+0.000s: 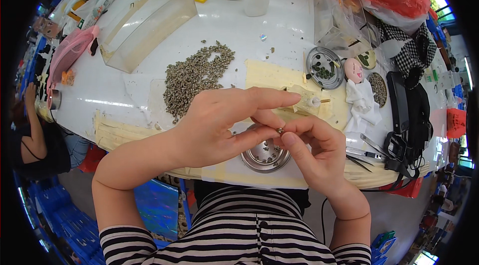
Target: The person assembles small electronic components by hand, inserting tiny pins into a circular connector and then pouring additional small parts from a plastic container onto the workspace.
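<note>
Between the fingertips of both hands is a tiny metallic piece (pixel 280 131), too small to make out fully. My left hand (pixel 219 123) pinches it from the left with thumb and a finger, its index finger stretched out above. From the right, the thumb and index finger of my right hand (pixel 315 150) close on the same piece. Just below the fingertips stands a round metal dish (pixel 267 167) with several small pieces in it, partly hidden by my hands. A large heap of small metallic pieces (pixel 194 78) lies on the table beyond my left hand.
A small white-tipped bottle (pixel 315 101) stands on yellow paper beyond my hands. To the right are a clear dish of dark green pieces (pixel 324 68), white tissue (pixel 361 103), tweezers (pixel 371 142) and black straps (pixel 401 120). A clear tray (pixel 149 25) lies at the back left. Another person (pixel 40 140) sits far left.
</note>
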{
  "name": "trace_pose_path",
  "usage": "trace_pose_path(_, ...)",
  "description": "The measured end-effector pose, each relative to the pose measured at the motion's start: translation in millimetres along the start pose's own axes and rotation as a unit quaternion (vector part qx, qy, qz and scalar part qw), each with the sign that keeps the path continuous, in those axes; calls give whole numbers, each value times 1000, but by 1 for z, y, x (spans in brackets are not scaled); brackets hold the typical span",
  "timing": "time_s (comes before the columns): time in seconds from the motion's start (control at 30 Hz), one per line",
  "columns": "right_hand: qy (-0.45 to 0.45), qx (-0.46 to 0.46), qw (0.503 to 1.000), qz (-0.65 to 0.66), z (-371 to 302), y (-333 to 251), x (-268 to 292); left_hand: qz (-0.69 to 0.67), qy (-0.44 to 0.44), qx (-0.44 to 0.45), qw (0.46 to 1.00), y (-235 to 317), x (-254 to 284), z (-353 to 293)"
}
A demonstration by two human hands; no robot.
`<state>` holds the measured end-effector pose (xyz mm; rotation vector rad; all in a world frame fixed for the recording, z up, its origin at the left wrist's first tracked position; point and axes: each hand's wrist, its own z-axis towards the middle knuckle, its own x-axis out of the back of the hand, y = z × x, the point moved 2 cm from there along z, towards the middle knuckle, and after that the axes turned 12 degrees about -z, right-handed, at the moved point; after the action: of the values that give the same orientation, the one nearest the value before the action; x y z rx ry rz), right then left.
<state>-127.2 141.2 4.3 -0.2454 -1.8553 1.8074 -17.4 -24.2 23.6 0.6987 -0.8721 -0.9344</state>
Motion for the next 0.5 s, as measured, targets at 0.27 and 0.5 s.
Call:
trace_pose_path(0.27, 12, -6, 1000, 20, -2, 2, 3, -71, 13, 33, 997, -6, -4, -2)
trace_pose_path(0.5, -10, -33, 998, 58, -2, 0, 1, -80, -16, 14, 997, -6, 0, -1)
